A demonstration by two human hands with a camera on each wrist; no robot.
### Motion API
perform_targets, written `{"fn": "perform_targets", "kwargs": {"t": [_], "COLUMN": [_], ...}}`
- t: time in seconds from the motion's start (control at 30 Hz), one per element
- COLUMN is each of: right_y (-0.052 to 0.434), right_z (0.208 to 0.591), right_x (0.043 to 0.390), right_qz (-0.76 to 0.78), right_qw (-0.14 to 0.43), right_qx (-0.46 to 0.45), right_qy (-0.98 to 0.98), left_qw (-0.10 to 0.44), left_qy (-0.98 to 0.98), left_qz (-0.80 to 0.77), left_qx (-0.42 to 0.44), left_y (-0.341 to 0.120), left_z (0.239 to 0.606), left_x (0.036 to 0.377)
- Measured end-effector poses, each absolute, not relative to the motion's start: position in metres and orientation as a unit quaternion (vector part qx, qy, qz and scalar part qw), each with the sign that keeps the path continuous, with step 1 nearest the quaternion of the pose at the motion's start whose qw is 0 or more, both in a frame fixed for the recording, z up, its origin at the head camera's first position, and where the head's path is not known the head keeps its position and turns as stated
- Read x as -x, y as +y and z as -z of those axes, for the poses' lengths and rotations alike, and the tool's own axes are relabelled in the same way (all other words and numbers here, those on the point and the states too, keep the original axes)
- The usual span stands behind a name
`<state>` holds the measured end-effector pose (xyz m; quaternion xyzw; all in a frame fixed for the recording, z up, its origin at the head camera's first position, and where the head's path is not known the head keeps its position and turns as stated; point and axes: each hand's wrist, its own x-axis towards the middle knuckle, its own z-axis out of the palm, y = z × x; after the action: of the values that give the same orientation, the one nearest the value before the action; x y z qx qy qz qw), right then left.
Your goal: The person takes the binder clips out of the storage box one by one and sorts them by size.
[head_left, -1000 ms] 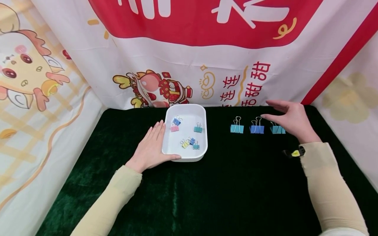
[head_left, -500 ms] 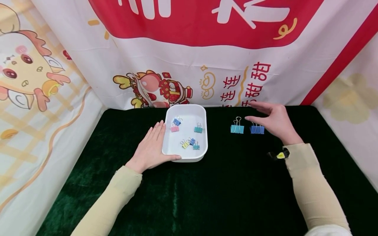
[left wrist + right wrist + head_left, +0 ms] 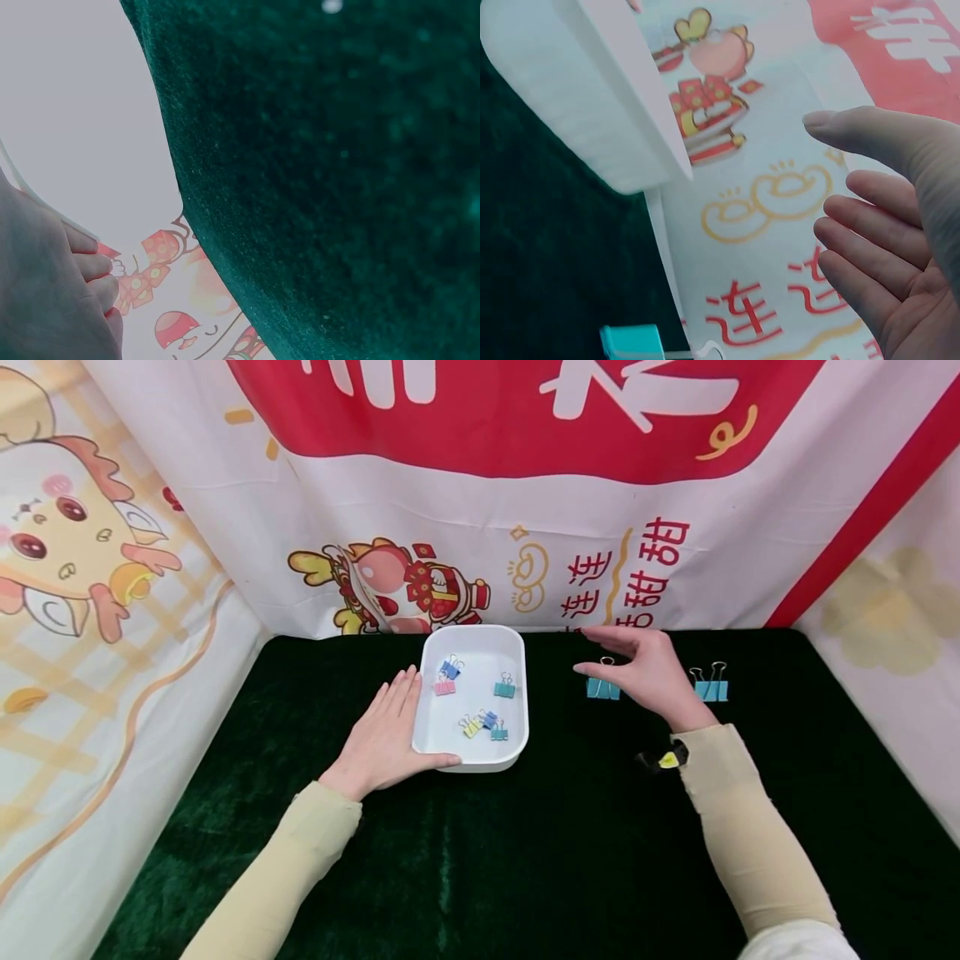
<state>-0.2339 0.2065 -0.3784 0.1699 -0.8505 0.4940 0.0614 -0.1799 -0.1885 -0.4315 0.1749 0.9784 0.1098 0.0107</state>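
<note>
My left hand point(image 3: 382, 735) lies along the left wall of a white plastic box point(image 3: 480, 762), fingers straight, thumb across its near corner. The left wrist view shows that hand point(image 3: 56, 277) against the box's pale side point(image 3: 82, 112). Small binder clips sit in the box, among them a pink clip point(image 3: 445, 687), a yellow clip point(image 3: 471, 726) and a teal clip point(image 3: 504, 690). My right hand point(image 3: 652, 672) hovers with thumb and fingers spread apart, holding nothing. Just left of it, partly behind the thumb, stands a light-blue binder clip point(image 3: 602, 690); another light-blue clip point(image 3: 711, 692) stands to its right.
Dark green velvet cloth point(image 3: 525, 860) covers the table. A printed white and red curtain point(image 3: 555, 502) hangs right behind the table's far edge. Another printed curtain point(image 3: 97, 693) borders the left side. In the right wrist view the box point(image 3: 577, 105) is left of the hand.
My right hand has moved left over the row of large clips, uncovering the rightmost one and hiding the darker blue middle one. The left hand and the box have stayed in place.
</note>
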Motion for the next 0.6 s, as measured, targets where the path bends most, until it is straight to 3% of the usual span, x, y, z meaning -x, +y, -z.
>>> {"fn": "perform_targets", "kwargs": {"t": [0.6], "right_y": [0.14], "right_z": [0.365], "right_x": [0.234], "right_qz": [-0.467], "right_qw": [0.03], "right_qx": [-0.272], "right_qy": [-0.841], "left_qw": [0.013], "left_qy": [0.978], "left_qz": [-0.11], "left_qx": [-0.175], "left_y": [-0.189], "left_z": [0.431], "left_x": [0.179]}}
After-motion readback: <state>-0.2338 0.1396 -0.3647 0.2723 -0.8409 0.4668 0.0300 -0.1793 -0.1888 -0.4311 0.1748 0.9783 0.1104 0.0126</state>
